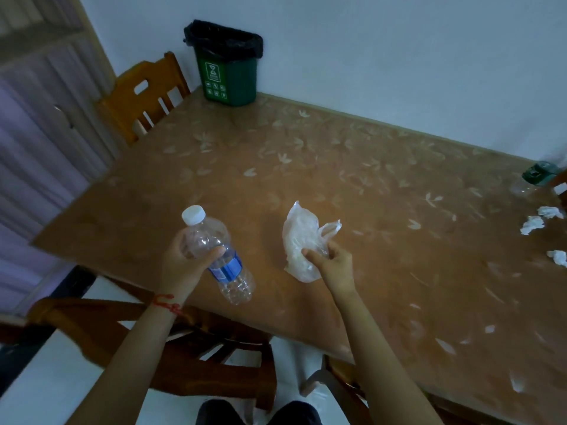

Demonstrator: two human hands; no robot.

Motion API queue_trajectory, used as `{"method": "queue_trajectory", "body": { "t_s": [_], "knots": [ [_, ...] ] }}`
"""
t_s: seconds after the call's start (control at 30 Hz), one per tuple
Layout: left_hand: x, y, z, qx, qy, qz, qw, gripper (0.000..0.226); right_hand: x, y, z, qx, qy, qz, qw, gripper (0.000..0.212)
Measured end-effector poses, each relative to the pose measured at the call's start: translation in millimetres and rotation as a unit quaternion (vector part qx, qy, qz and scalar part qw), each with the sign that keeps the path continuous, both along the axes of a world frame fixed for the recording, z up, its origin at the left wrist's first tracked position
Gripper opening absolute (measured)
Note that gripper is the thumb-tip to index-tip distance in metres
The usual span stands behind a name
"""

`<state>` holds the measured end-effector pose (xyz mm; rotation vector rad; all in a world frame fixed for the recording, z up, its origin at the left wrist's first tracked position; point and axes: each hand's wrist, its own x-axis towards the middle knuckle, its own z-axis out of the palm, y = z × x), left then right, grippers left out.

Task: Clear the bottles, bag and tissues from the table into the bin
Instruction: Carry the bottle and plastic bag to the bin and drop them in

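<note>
Two hands closed: left hand (184,259) around bottle (218,254), cap up-left; right hand (329,262) pinching bag (299,237).

Green bin (228,76) with black liner (224,38), blue-labelled clear bottle (219,256), leaf-patterned brown table (306,154).

White pictograms on the bin (228,75); no text readable.

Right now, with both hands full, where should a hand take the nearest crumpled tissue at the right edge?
Pinch the raised folds of the nearest crumpled tissue from above. It sits low and loose on the table, apart from the other tissues.
</note>
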<state>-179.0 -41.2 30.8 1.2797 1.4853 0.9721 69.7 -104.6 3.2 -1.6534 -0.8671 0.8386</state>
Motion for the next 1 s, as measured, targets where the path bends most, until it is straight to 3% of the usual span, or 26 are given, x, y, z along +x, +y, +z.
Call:
{"method": "queue_trajectory", "body": {
  "t_s": [0.2, 0.3, 0.53, 0.77, 0.93, 1.0],
  "knots": [
    [-26.7, -41.0, 20.6, 0.039, -0.076, 0.068, 0.994, 0.037, -21.0, 9.5, 15.7, 0.023, 0.007, 0.083, 0.996, 0.046],
    [-40.7, -61.0, 29.6, 0.066, -0.064, 0.119, 0.989, 0.041, -34.7, 13.1, 25.6, 0.034, 0.006, 0.138, 0.99, 0.037],
    [-81.4, -109.3, 51.8, 0.115, -0.032, 0.267, 0.956, 0.039, -90.3, 20.0, 54.0, 0.064, 0.009, 0.247, 0.967, 0.039],
    [-140.3, -175.4, 66.5, 0.152, -0.028, 0.387, 0.909, 0.04, -170.6, 8.3, 83.1, 0.085, -0.001, 0.366, 0.927, 0.031],
    [-187.7, -234.4, 66.4, 0.153, -0.025, 0.448, 0.88, 0.04, -240.0, -19.8, 97.3, 0.058, 0.003, 0.457, 0.887, 0.009],
    [-207.7, -260.6, 63.2, 0.147, -0.014, 0.473, 0.869, 0.043, -269.8, -38.9, 97.0, 0.061, 0.014, 0.473, 0.879, 0.012]
  ]
}}
